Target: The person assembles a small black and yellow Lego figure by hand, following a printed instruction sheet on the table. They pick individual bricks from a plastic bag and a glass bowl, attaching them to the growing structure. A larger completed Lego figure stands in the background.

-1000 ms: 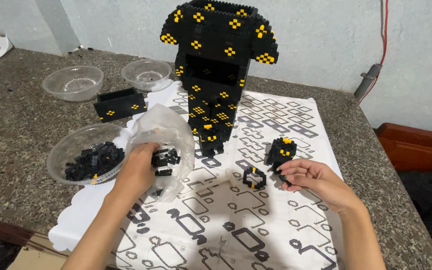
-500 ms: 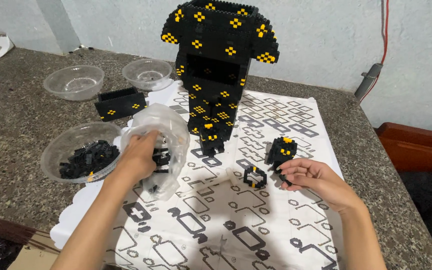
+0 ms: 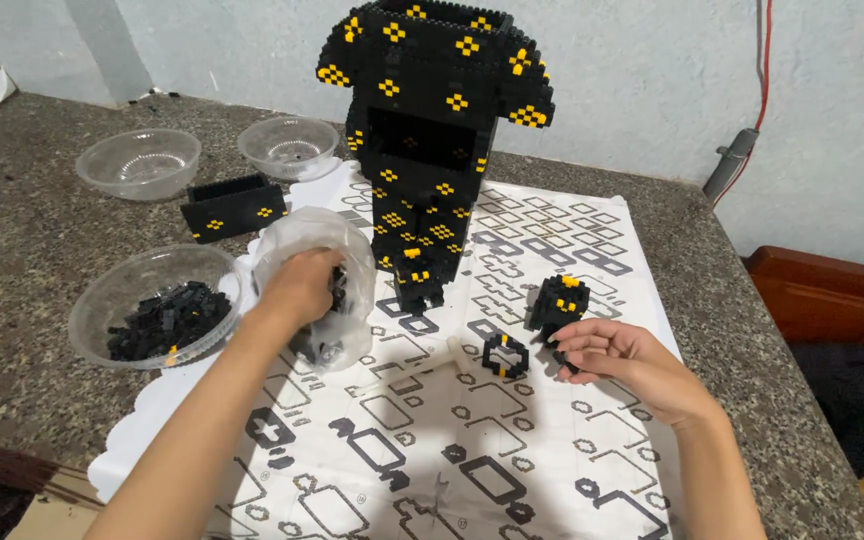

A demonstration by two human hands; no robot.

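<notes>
A tall black brick model with yellow dots [image 3: 432, 130] stands at the back of a white patterned mat [image 3: 432, 440]. My left hand [image 3: 302, 285] reaches into a tilted clear plastic bowl [image 3: 347, 250] of small black pieces; whether its fingers grip anything is hidden. My right hand [image 3: 622, 360] rests on the mat, fingers curled on a small black piece, beside a small black and yellow brick block [image 3: 557, 300]. A small black ring of bricks [image 3: 505, 355] lies just left of that hand.
A clear bowl of black pieces [image 3: 152, 310] sits at the left. Two more clear bowls [image 3: 142, 160] [image 3: 287, 145] stand behind, with a black brick panel [image 3: 232, 205] between. The stone counter [image 3: 12, 220] ends at the right, beside a red-brown wooden edge [image 3: 832, 300].
My left hand has shifted slightly right and deeper into the tilted bowl. My right hand stays by the small block with little movement.
</notes>
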